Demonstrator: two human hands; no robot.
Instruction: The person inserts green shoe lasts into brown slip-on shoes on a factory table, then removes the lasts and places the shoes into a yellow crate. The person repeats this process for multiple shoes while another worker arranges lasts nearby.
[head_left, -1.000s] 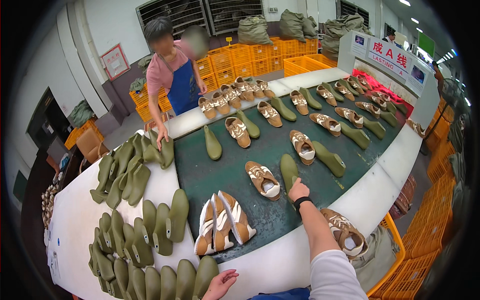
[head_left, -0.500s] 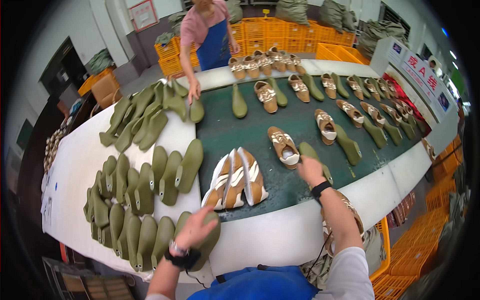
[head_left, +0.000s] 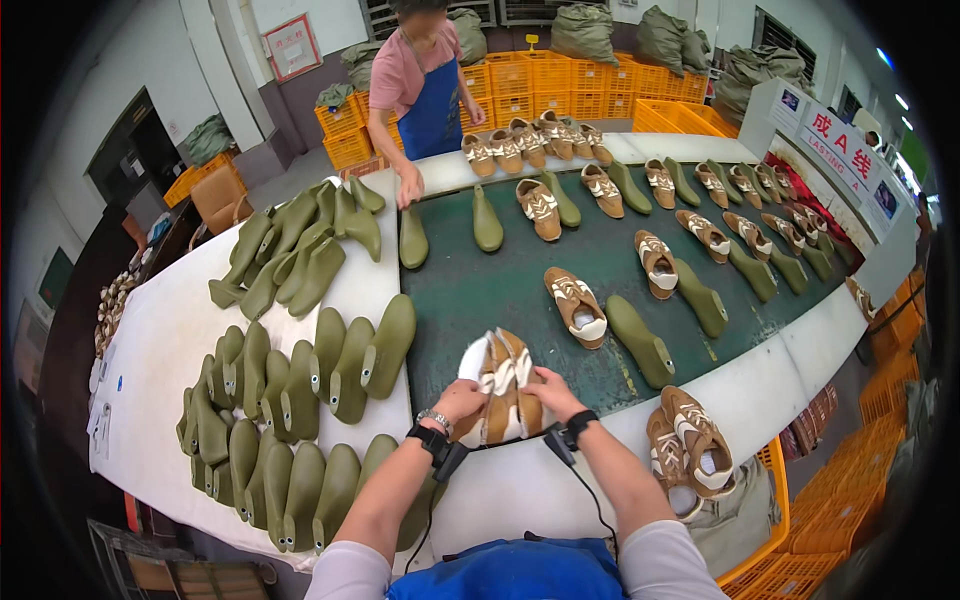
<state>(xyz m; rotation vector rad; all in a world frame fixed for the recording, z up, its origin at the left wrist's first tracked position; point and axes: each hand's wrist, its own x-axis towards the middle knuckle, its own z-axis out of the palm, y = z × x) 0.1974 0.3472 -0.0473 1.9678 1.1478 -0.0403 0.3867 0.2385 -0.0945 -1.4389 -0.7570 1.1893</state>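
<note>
Several tan-and-white shoe uppers (head_left: 503, 385) stand side by side at the near edge of the green belt. My left hand (head_left: 461, 402) grips their left side, fingers closed round the edge. On the right side my right hand (head_left: 556, 393) has its fingers closed on the same bunch. Just beyond lies a brown laced shoe (head_left: 576, 308), with a green shoe last (head_left: 640, 340) to its right. Part of the uppers' lower ends is hidden by my hands.
Several green lasts (head_left: 345, 370) crowd the white table (head_left: 165, 400) on the left. Rows of shoes and lasts cover the far right of the belt (head_left: 470, 290). A shoe pair (head_left: 697, 445) rests on the near ledge. Across the belt, a co-worker's hand (head_left: 410, 187) touches a last (head_left: 413, 240).
My right hand has left the green last and moved left to the uppers. My left hand has come in from the left-hand lasts. The uppers are now squeezed closer together.
</note>
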